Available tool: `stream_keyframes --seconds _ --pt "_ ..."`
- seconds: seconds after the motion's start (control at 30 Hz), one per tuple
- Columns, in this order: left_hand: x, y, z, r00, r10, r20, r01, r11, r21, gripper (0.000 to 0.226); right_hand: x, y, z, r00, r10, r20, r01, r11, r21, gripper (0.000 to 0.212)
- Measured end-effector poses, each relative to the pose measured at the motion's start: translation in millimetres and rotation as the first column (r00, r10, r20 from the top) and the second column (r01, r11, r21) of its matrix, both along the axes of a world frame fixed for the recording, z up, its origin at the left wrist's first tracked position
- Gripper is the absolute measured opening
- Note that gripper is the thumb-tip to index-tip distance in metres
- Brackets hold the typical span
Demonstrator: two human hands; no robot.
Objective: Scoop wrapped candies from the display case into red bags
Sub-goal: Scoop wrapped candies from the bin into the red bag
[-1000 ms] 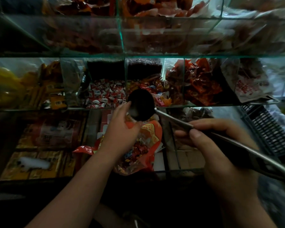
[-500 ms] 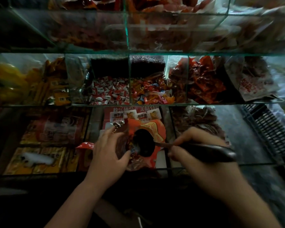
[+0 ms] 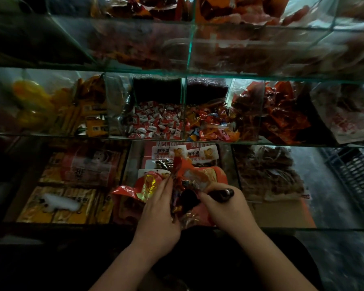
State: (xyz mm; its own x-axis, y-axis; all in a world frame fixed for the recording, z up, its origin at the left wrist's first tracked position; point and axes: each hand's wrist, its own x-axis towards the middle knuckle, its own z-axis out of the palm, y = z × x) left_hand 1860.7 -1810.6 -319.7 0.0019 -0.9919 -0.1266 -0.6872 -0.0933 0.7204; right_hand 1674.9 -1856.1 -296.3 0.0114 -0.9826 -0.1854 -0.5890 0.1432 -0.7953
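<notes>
**Scoop bowl down in the bag's mouth**

On my feed, far left, glossy yellow packets [image 3: 29,101] blur behind the glass of the display case [image 3: 114,137]; beneath them lie flat gold-foil packs [image 3: 61,206]; on the middle shelf, small pillow-shaped wrapped candies [image 3: 156,120] in white and red fill one compartment, and the compartment just to its right holds crinkly orange sweets [image 3: 210,127]. Below those, I see the left hand [image 3: 158,208] pinching the crumpled rim of the red bag [image 3: 208,177], a shiny film printed with gold. The round dark bowl of the scoop [image 3: 188,199] sits inside the bag's mouth; the right hand [image 3: 227,208] is clenched round its smooth black handle. Further right come lumpy brown snack packs [image 3: 267,171]; last, a black slatted crate [image 3: 353,177].
</notes>
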Motion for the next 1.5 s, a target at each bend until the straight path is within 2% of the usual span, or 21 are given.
stream_keyframes --seconds 0.13,0.27,0.33,0.43,0.6,0.73,0.97,1.03,1.13,1.27,1.33,1.4,1.5 --pt "0.5 0.4 -1.3 1.0 0.017 -0.017 -0.017 1.0 0.002 0.1 11.8 6.7 -6.5 0.99 -0.112 0.09 0.105 0.991 0.077 0.012" --pt "3.1 1.2 -0.4 0.999 0.009 -0.046 -0.009 1.0 0.0 0.096 4.0 5.6 5.5 0.932 -0.278 0.233 0.246 0.957 0.157 0.01" --pt "4.3 0.8 -0.1 0.998 0.013 -0.06 -0.012 1.0 0.004 0.097 -1.8 3.8 14.2 0.933 -0.266 0.243 0.233 0.96 0.154 0.016" --pt "2.1 0.1 1.6 0.999 0.008 -0.053 -0.008 1.0 0.001 0.098 -0.8 4.6 17.5 0.924 -0.29 0.248 0.249 0.951 0.186 0.013" --pt "3.4 -0.5 4.3 0.999 0.023 -0.037 -0.023 1.0 -0.002 0.097 -13.5 12.3 22.0 0.867 -0.36 0.344 0.345 0.933 0.106 0.011" --pt "2.9 0.5 7.3 0.999 0.029 -0.033 -0.029 1.0 -0.002 0.099 -26.4 13.0 24.5 0.783 -0.427 0.452 0.39 0.903 0.179 0.017" --pt "-0.5 -1.5 5.4 0.998 0.065 -0.018 -0.065 0.998 -0.025 0.101 -47.1 24.6 25.7 0.674 -0.506 0.538 0.469 0.856 0.218 0.009" --pt "-3.0 -0.9 6.9 0.998 0.054 0.016 -0.053 0.997 -0.054 0.098 -52.5 27.6 28.8 0.65 -0.506 0.567 0.468 0.854 0.227 0.008" --pt "-10.7 -2.3 11.4 0.993 0.031 0.115 -0.008 0.981 -0.191 0.087 -59.7 33.5 39.6 0.628 -0.493 0.602 0.465 0.858 0.218 0.013" --pt "-25.5 -10.6 18.4 0.991 -0.042 0.125 0.085 0.927 -0.365 0.065 -64.3 42.7 59.4 0.666 -0.425 0.613 0.441 0.887 0.136 0.029" --pt "-33.6 -18.6 17.6 0.987 -0.096 0.127 0.134 0.931 -0.34 0.056 -63.9 47.6 69.9 0.681 -0.38 0.626 0.43 0.9 0.079 0.029" --pt "-39.3 -29.7 14.1 0.982 -0.107 0.156 0.143 0.959 -0.246 0.055 -65.3 51.7 78.1 0.665 -0.368 0.65 0.449 0.892 0.046 0.026" --pt "-44.2 -45.7 8.8 0.976 -0.101 0.192 0.132 0.978 -0.161 0.054 -70.2 56.2 87.6 0.653 -0.363 0.665 0.463 0.886 0.029 0.013"
